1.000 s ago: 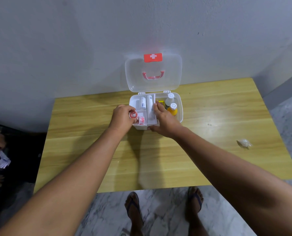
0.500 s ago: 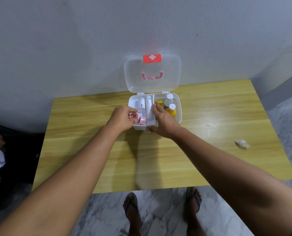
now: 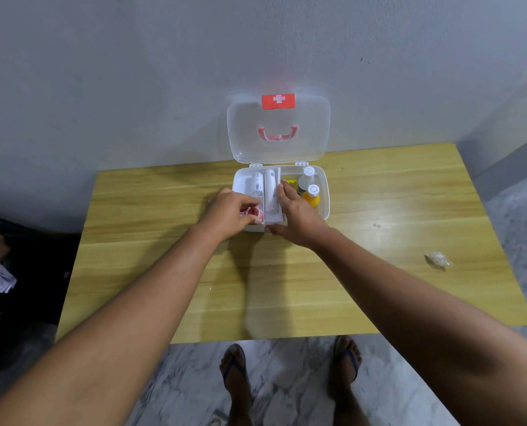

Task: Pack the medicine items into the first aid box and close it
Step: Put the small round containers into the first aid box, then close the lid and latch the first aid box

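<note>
A white first aid box (image 3: 325,192) stands open at the table's far edge, its clear lid (image 3: 314,130) with a red cross upright against the wall. Inside lie white bandage rolls (image 3: 270,187), a clear bottle (image 3: 306,179), an orange bottle (image 3: 312,195) and a yellow item (image 3: 290,182). My left hand (image 3: 228,212) is in the box's front left corner, pinching a small red-and-white tape roll (image 3: 251,212). My right hand (image 3: 296,212) grips the box's inner tray divider and front wall.
The box sits on a wooden table (image 3: 379,256). A small crumpled clear wrapper (image 3: 437,259) lies near the table's right edge. The wall stands directly behind the box. My sandalled feet (image 3: 287,379) are on the marble floor below. Another person's hand holds papers (image 3: 0,278) at far left.
My left hand has pushed the tape roll slightly lower into the front left compartment. My right hand has stayed on the box.
</note>
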